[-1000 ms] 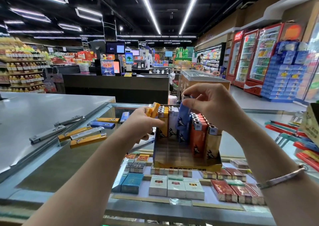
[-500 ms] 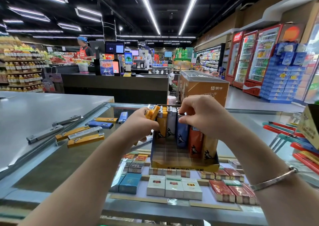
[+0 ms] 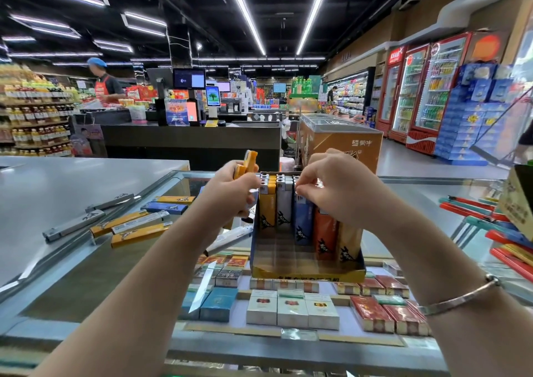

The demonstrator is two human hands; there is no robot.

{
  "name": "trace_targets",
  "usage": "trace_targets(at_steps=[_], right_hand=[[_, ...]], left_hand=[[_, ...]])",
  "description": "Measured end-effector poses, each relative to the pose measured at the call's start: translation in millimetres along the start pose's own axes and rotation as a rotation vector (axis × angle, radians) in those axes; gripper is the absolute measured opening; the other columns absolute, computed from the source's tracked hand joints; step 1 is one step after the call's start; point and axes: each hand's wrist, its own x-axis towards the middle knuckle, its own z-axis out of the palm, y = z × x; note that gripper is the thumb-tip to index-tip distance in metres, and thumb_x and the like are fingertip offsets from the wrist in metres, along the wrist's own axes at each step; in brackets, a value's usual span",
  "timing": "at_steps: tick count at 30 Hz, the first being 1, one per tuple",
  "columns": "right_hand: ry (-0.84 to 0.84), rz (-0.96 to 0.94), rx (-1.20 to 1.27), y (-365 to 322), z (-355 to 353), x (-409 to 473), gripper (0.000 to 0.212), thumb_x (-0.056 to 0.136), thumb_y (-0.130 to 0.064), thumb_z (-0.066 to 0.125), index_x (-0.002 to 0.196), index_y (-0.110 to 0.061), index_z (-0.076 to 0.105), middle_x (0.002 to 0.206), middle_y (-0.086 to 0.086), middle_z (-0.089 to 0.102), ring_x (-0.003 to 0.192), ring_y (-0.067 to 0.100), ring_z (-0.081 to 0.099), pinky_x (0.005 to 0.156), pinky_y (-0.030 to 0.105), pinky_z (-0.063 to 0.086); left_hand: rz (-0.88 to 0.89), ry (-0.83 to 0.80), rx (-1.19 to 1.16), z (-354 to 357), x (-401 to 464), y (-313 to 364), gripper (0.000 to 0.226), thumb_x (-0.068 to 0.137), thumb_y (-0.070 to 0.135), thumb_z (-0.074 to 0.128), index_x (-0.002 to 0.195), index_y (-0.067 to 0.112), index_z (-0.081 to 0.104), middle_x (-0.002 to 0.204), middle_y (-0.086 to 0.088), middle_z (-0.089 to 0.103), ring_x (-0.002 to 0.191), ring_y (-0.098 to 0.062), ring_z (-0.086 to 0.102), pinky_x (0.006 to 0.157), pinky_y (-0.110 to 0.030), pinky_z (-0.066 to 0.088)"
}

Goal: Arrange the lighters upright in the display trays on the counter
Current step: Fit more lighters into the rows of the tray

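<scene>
Beside loose lighters [image 3: 135, 226] on glass, left hand [image 3: 227, 192] gripping orange lighters [image 3: 248, 162], right hand [image 3: 337, 192] pinching tray's [image 3: 305, 273] blue lighter [image 3: 302, 218].

Both hands [image 3: 230, 192] [image 3: 334, 192] over tray [image 3: 305, 273] — lighters [image 3: 284, 206] upright

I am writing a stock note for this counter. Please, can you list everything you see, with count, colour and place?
display tray: one, yellow-blue, on glass counter
upright lighters: several rows, yellow, white, blue, orange, in tray
loose lighters: about eight, yellow, grey, blue, white, lying left of tray
cigarette packs: many, white, red, blue, under glass
left hand: holds yellow lighters
right hand: fingers on upright lighters' tops
bracelet: one, silver, right wrist
</scene>
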Motion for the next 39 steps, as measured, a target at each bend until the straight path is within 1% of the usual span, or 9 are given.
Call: trace_targets(at_steps=[4, 9, 13, 20, 24, 28, 32, 36, 39], right_hand=[[0.15, 0.005, 0.211, -9.0, -3.6, 0.4, 0.016, 0.089, -0.02, 0.061, 0.098, -0.012, 0.072, 0.081, -0.005, 0.065, 0.071, 0.008, 0.058, 0.064, 0.015, 0.047], [0.218, 0.016, 0.486, -15.1, -6.5, 1.2, 0.018, 0.082, -0.035, 0.064, 0.089, -0.019, 0.069, 0.07, 0.009, 0.067, 0.059, 0.024, 0.058, 0.054, 0.032, 0.048], [0.206, 0.055, 0.518, -12.6, -2.9, 2.1, 0.01, 0.078, -0.021, 0.074, 0.084, -0.021, 0.067, 0.065, -0.003, 0.062, 0.053, 0.002, 0.052, 0.052, 0.014, 0.044], [0.198, 0.078, 0.559, -12.9, -2.7, 2.3, 0.022, 0.078, -0.012, 0.074, 0.079, -0.03, 0.062, 0.068, -0.004, 0.065, 0.059, 0.006, 0.058, 0.062, 0.021, 0.052], [0.278, 0.112, 0.586, -9.5, -5.1, 2.3, 0.024, 0.079, -0.007, 0.072, 0.08, -0.029, 0.062, 0.072, 0.001, 0.065, 0.064, 0.015, 0.062, 0.065, 0.027, 0.056], [0.324, 0.16, 0.58, -4.8, -4.1, 3.3, 0.018, 0.081, -0.005, 0.069, 0.084, -0.022, 0.062, 0.075, 0.003, 0.065, 0.071, 0.018, 0.065, 0.068, 0.033, 0.057], [0.235, 0.09, 0.34, -9.4, 1.5, 0.8, 0.015, 0.082, -0.007, 0.069, 0.093, -0.016, 0.068, 0.075, -0.007, 0.065, 0.065, -0.004, 0.058, 0.062, 0.012, 0.049], [0.183, -0.023, 0.109, -20.9, 9.6, -1.5, 0.021, 0.085, -0.01, 0.065, 0.105, -0.013, 0.069, 0.09, 0.005, 0.072, 0.08, 0.016, 0.067, 0.076, 0.032, 0.055], [0.178, -0.076, -0.016, -28.0, 15.2, -0.8, 0.019, 0.088, -0.017, 0.061, 0.107, -0.017, 0.068, 0.089, 0.003, 0.071, 0.082, 0.018, 0.065, 0.077, 0.033, 0.053]], left_hand=[[0.141, -0.075, -0.11, -4.6, -4.3, 7.3, 0.017, 0.085, 0.029, 0.061, 0.1, 0.03, 0.053, 0.069, 0.008, 0.065, 0.059, -0.004, 0.062, 0.047, -0.018, 0.046], [0.294, -0.194, -0.034, 1.5, -10.8, 7.5, 0.025, 0.077, 0.015, 0.071, 0.095, 0.023, 0.055, 0.062, 0.009, 0.058, 0.056, -0.003, 0.058, 0.052, -0.013, 0.047], [0.355, -0.203, 0.039, 5.6, -11.4, 5.8, 0.026, 0.074, 0.015, 0.075, 0.09, 0.025, 0.057, 0.067, 0.005, 0.054, 0.061, -0.009, 0.054, 0.061, -0.021, 0.053], [0.374, -0.215, 0.04, 6.4, -13.7, 7.7, 0.034, 0.062, 0.033, 0.074, 0.091, 0.028, 0.058, 0.073, -0.006, 0.058, 0.064, -0.012, 0.056, 0.058, -0.024, 0.054], [0.308, -0.134, 0.02, -4.6, -10.8, 10.7, 0.033, 0.066, 0.028, 0.075, 0.093, 0.025, 0.058, 0.084, -0.003, 0.063, 0.061, -0.007, 0.059, 0.047, -0.015, 0.046], [0.143, 0.04, 0.181, -12.3, -3.1, 1.1, 0.01, 0.084, 0.017, 0.064, 0.083, 0.019, 0.054, 0.072, -0.001, 0.053, 0.058, -0.005, 0.051, 0.044, -0.013, 0.039], [-0.133, -0.078, 0.304, -11.9, -1.9, -6.8, 0.016, 0.083, 0.027, 0.065, 0.089, 0.017, 0.054, 0.078, -0.005, 0.055, 0.062, -0.012, 0.047, 0.046, -0.018, 0.037], [-0.253, -0.241, 0.366, -8.3, -2.7, -4.3, 0.029, 0.081, 0.027, 0.068, 0.103, 0.02, 0.052, 0.087, -0.007, 0.056, 0.066, -0.012, 0.048, 0.047, -0.019, 0.038], [-0.258, -0.291, 0.367, -7.3, -3.5, -3.3, 0.026, 0.082, 0.023, 0.067, 0.104, 0.018, 0.055, 0.077, -0.004, 0.055, 0.063, -0.011, 0.046, 0.046, -0.018, 0.036]])
